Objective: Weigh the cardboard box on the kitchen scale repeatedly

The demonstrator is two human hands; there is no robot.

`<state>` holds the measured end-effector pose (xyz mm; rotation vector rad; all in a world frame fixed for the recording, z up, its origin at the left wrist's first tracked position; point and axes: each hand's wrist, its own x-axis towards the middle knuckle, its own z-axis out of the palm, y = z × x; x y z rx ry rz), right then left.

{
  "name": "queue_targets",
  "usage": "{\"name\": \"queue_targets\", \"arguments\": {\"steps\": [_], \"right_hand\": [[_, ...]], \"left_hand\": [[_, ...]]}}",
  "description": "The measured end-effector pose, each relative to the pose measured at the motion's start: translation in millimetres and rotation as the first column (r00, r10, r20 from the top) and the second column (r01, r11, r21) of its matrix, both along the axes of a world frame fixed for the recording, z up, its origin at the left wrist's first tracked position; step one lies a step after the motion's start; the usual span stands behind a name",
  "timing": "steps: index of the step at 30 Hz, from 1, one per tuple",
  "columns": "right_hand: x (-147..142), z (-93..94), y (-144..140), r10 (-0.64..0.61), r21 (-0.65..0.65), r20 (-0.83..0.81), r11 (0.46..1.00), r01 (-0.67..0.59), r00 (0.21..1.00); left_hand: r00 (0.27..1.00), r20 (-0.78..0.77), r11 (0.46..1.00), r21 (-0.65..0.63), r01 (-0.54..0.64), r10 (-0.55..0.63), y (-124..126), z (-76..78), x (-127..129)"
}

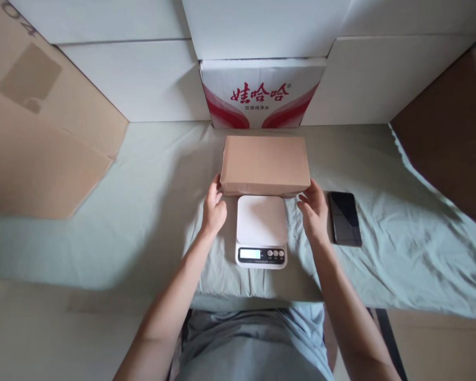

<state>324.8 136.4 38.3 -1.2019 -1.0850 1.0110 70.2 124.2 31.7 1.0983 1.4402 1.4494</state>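
Note:
A closed brown cardboard box (265, 161) is directly behind a white kitchen scale (262, 221). At its left front corner, my left hand (214, 208) grips the box, with some fingertips hidden along the side. My right hand (314, 211) holds the opposite front corner, its fingers curled and partly hidden by the box. The scale's plate bears nothing, and its small display is lit, but I cannot read a number. Whether the box rests on the cloth or is slightly raised, I cannot tell.
To the right of my right hand lies a black phone (345, 218). A white carton with red print (259, 95) stands behind the box. Large brown cartons flank the table at left (55, 132) and right (452, 127). Wrinkled pale green cloth (150, 201) covers the table.

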Motion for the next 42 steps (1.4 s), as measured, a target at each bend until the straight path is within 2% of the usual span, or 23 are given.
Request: {"name": "queue_targets", "arguments": {"steps": [3, 6, 11, 14, 16, 20, 24, 30, 36, 39, 42], "right_hand": [[-4.9, 5.7, 5.7, 0.073, 0.015, 0.017, 0.997, -0.074, 0.997], [-4.1, 12.9, 3.7, 0.049, 0.070, 0.052, 0.996, -0.053, 0.997], [0.0, 37.8, -23.6, -0.026, 0.211, 0.011, 0.977, 0.023, 1.000], [-0.9, 49.8, -52.8, -0.031, 0.226, -0.027, 0.973, 0.037, 0.999], [-1.7, 51.3, -73.5, -0.036, 0.196, -0.026, 0.980, 0.040, 0.999], [-0.4, 40.6, -107.1, -0.001, 0.087, 0.021, 0.996, -0.001, 1.000], [2.4, 26.5, -124.3, 0.000, 0.042, 0.038, 0.999, -0.002, 0.999], [4.1, 17.0, -130.0, -0.002, -0.010, 0.063, 1.000, 0.002, 0.998], [5.4, 12.9, -131.2, -0.029, -0.016, 0.055, 0.999, 0.030, 0.998], [8.3, 15.3, -127.7, -0.086, -0.022, 0.026, 0.996, 0.087, 0.996], [12.9, 18.3, -122.7, -0.161, -0.007, 0.002, 0.987, 0.161, 0.987]], "left_hand": [[0.999, 0.007, 0.999, 0.025, 0.039, -0.040, 4.4, 6.5, 10.0], [0.999, -0.008, 0.996, 0.078, 0.041, -0.040, -5.3, 21.0, 15.4], [0.999, -0.050, 0.986, 0.164, 0.021, -0.013, -44.7, 63.4, 14.2], [0.997, -0.070, 0.988, 0.151, -0.022, 0.033, -71.6, 77.3, 14.0], [0.997, -0.062, 0.994, 0.101, -0.050, 0.056, -89.1, 76.1, 15.5], [0.994, -0.038, 0.993, -0.051, -0.104, 0.102, -120.5, 60.7, 20.3], [0.994, -0.052, 0.991, -0.087, -0.098, 0.094, -137.3, 51.5, 21.9], [0.995, -0.072, 0.987, -0.146, -0.072, 0.062, -137.7, 48.1, 18.0], [0.998, -0.058, 0.993, -0.111, -0.040, 0.034, -136.6, 42.5, 17.0], [0.994, -0.084, 0.992, -0.095, -0.083, 0.075, -135.6, 40.9, 12.3], [0.985, -0.102, 0.991, -0.005, -0.137, 0.136, -132.5, 37.1, 3.2]]}}
